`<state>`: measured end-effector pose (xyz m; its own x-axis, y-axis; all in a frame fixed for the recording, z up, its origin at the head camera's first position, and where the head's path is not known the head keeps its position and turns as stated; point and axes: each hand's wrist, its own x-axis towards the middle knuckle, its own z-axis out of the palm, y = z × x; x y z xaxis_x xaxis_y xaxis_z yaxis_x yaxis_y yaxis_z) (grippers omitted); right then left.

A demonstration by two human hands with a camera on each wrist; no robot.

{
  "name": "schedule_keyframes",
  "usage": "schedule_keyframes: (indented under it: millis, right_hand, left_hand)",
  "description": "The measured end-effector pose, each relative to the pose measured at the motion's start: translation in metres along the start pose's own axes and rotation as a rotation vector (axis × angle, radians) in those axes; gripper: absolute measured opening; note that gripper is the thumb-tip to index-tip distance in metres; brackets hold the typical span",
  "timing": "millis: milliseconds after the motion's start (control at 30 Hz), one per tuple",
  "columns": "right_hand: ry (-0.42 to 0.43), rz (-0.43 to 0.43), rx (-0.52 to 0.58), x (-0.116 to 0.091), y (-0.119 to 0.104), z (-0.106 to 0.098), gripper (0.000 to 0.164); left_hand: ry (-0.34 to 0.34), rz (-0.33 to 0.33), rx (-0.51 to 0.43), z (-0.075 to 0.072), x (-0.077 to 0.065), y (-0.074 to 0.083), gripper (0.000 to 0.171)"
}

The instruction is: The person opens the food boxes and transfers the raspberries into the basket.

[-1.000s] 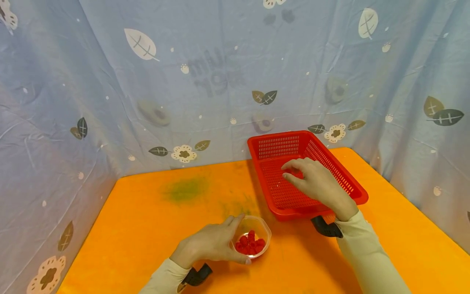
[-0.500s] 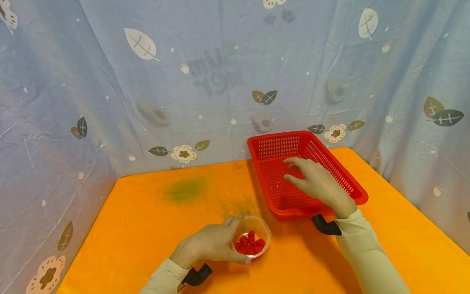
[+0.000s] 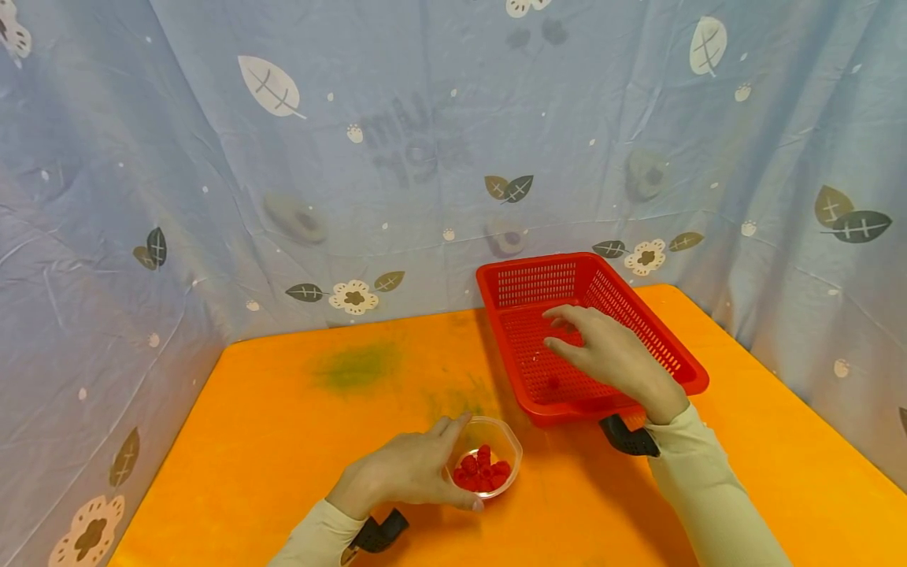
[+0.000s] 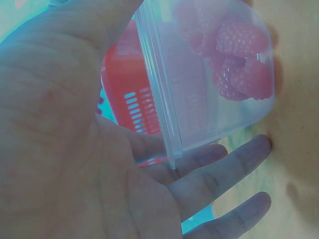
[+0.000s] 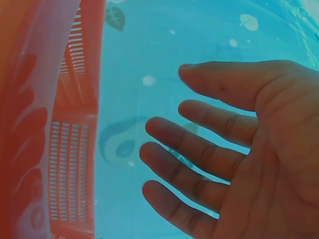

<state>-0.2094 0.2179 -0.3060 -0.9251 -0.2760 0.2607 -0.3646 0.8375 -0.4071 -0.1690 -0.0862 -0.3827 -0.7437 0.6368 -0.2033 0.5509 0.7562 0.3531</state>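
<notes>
A clear plastic tub (image 3: 512, 466) with several raspberries (image 3: 485, 471) in its bottom stands on the orange tabletop. My left hand (image 3: 407, 471) holds it from the left, thumb at the near side and fingers at the far side. In the left wrist view, the raspberries (image 4: 241, 59) show through the tub wall, and some fingers stretch out past it. Over the red basket (image 3: 526, 366) is my right hand (image 3: 612, 350), its fingers loosely bent and apart. Nothing lies between them in the right wrist view. A small, dark red, raspberry-like thing (image 3: 553, 383) lies low in the basket.
The basket has slotted walls and stands at the back right of the orange table (image 3: 283, 441). A patterned blue curtain (image 3: 425, 157) hangs behind and along both sides. A green stain (image 3: 357, 366) marks the tabletop at back left.
The small dark red thing now shows on the basket floor, where the earliest frame shows none. Both hands stay nearly in place, the left one at the tub.
</notes>
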Motion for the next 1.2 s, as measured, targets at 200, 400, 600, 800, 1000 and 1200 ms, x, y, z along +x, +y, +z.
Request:
schedule_keyframes:
  millis: [200, 400, 600, 800, 1000, 1200]
  right_hand:
    - [-0.011, -0.007, 0.013, -0.001, -0.004, 0.000, 0.030]
    - [0.003, -0.093, 0.033, -0.006, -0.016, 0.000, 0.028]
    - [-0.011, -0.195, 0.027, -0.013, -0.032, 0.006, 0.027]
    - [-0.093, -0.299, 0.033, -0.018, -0.048, 0.016, 0.020]
    - [-0.165, -0.335, 0.018, -0.025, -0.064, 0.026, 0.023]
    - [-0.239, -0.376, 0.023, -0.030, -0.076, 0.034, 0.020]
  left_hand:
    - [0.000, 0.000, -0.003, 0.000, 0.000, 0.000, 0.118]
    - [0.002, -0.002, -0.001, -0.001, 0.000, 0.000, 0.118]
    - [0.006, -0.005, -0.001, -0.001, 0.000, 0.000, 0.118]
    - [-0.013, -0.011, -0.012, -0.001, -0.001, 0.000, 0.118]
    - [-0.015, -0.010, -0.006, -0.001, -0.001, -0.001, 0.118]
    - [-0.016, 0.000, -0.026, 0.000, 0.000, -0.002, 0.116]
